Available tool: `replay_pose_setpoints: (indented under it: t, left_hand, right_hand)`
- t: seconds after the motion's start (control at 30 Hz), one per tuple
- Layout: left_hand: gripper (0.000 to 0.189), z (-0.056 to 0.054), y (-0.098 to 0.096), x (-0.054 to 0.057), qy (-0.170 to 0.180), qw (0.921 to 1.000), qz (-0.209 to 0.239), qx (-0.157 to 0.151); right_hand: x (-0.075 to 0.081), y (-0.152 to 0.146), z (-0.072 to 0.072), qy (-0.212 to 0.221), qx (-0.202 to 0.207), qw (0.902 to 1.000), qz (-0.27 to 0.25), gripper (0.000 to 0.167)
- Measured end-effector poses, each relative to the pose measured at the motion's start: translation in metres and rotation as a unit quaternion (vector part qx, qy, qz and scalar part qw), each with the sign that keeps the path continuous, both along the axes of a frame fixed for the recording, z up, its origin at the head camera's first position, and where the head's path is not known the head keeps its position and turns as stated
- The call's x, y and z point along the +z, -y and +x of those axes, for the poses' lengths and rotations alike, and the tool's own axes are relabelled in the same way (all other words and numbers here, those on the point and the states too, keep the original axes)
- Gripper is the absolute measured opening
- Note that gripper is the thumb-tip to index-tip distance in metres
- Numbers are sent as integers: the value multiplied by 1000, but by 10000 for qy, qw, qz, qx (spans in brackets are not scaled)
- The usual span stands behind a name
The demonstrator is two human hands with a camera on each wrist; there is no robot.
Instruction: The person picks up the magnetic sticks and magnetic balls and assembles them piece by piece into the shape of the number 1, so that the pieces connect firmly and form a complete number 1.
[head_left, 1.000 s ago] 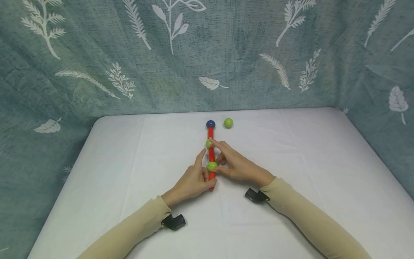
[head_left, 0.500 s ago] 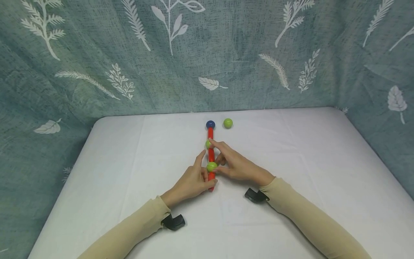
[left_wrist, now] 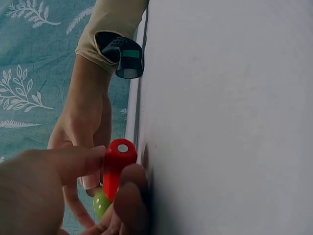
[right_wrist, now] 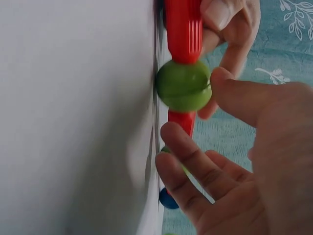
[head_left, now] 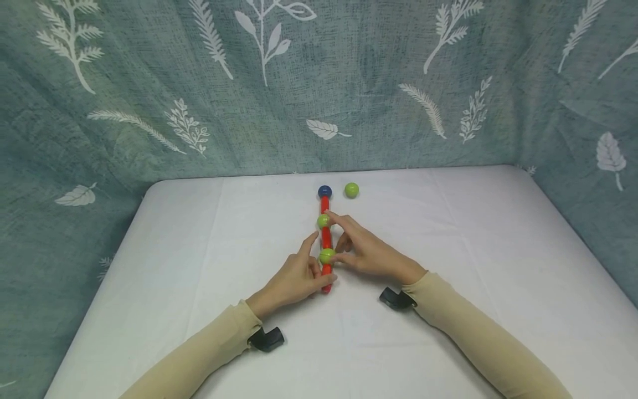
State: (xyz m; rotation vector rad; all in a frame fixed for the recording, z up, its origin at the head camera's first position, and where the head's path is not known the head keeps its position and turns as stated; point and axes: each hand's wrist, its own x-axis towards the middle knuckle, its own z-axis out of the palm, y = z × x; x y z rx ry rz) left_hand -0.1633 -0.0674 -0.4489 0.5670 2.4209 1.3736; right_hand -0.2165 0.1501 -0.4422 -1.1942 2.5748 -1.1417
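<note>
On the white tabletop (head_left: 239,221), seen from the near green ball (head_left: 327,256), the left hand (head_left: 295,276) at eight o'clock pinches the nearest red rod (head_left: 327,270) at six, the right hand (head_left: 371,250) at three spreads its fingers, thumb touching that ball, and the blue ball (head_left: 325,192) lies at twelve.

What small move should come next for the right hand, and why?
Probably reach the right hand to the loose green ball beside the blue ball: the nearest red rod, pinched by the left hand, has no ball on its near end.
</note>
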Motion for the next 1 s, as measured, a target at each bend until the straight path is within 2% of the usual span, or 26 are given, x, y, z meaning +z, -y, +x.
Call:
replay_pose_setpoints:
  t: [0.2,0.37,0.5,0.6,0.77,0.83,0.9,1.0]
  left_hand:
    - [91,-3,4,2,-85,9996,-266,5]
    - [71,-15,15,4,-730,9957,-567,-114]
    - [62,-28,23,4,-1303,9878,-723,-458]
    - [59,-35,29,3,-1484,9829,-757,-789]
    - [56,-42,33,2,-1389,9796,-725,-1261]
    - [57,-45,35,-1,-1264,9805,-603,-1379]
    - [58,-49,38,-5,-1065,9837,-313,-1415]
    - [59,-54,45,-11,-547,9888,420,-1327]
  right_hand:
    - [4,-11,-5,-204,-283,9994,75,97]
    - [7,-23,-11,-400,-542,9977,19,96]
    - [9,-29,-14,-529,-567,9970,-92,96]
    - [8,-30,-16,-506,-531,9972,-130,96]
    - [8,-30,-17,-418,-511,9977,-177,93]
    - [8,-31,-18,-438,-525,9975,-192,91]
    - [9,-31,-18,-463,-547,9972,-200,91]
    - [9,-32,-18,-505,-554,9969,-238,93]
